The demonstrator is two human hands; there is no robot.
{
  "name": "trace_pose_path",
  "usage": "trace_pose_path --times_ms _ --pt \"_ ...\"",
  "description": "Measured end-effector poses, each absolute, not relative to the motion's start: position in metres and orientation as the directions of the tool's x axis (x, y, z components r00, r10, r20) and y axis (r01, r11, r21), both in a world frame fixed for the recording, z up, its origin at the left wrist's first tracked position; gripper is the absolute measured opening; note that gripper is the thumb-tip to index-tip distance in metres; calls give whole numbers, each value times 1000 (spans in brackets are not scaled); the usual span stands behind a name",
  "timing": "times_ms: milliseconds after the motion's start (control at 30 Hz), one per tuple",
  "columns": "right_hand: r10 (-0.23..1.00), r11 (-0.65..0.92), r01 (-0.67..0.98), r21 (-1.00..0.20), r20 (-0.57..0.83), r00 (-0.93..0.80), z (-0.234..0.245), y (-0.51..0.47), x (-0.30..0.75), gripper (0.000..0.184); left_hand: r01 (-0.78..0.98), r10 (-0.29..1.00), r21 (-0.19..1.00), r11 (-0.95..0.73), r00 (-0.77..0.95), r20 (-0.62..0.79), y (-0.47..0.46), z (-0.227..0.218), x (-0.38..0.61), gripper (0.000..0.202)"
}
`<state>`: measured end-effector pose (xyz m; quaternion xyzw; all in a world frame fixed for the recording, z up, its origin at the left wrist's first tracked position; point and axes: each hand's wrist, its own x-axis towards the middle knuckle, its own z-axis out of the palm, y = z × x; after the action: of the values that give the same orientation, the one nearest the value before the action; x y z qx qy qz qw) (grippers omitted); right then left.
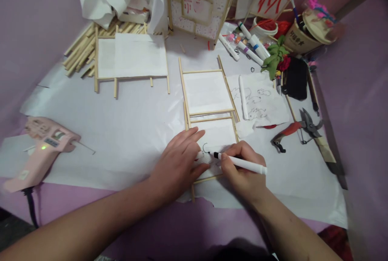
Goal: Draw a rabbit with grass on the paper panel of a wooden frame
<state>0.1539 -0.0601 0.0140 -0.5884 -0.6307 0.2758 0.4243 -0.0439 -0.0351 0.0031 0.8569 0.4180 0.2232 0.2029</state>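
Pinched in my right hand [244, 168] is a white marker pen [247, 164] with a black tip end. Its point meets the white paper panel [215, 131] of a small wooden stick frame [211, 118], beside a short dark curved line. My left hand [182, 156] lies with fingers stretched out over the left part of that panel and its frame edge. Just beyond is a second stick frame with a blank white panel [207, 91]. To its right, a sheet with line drawings [266, 101] has a white pen [243, 97] lying on it.
A pink glue gun [45, 148] with a lit green light lies at left. Wooden sticks [81, 47] and another framed panel [139, 57] are behind it. Red-handled pruning shears [291, 129] lie at right. A paper lantern [198, 4], markers [253, 47] and a paper cup [298, 38] stand or lie at the back.
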Motion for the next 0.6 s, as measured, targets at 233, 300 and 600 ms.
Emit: trace_pose_path --times_ms 233,300,600 --pt "979 110 502 -858 182 96 17 -60 152 19 628 811 537 -563 545 214 -36 2 -44 32" --pt "978 99 499 -861 177 113 17 -61 151 19 628 810 536 -565 547 212 -36 2 -44 33" --pt "974 127 518 -846 204 95 16 -59 154 17 620 807 541 -568 550 217 -36 1 -44 31"
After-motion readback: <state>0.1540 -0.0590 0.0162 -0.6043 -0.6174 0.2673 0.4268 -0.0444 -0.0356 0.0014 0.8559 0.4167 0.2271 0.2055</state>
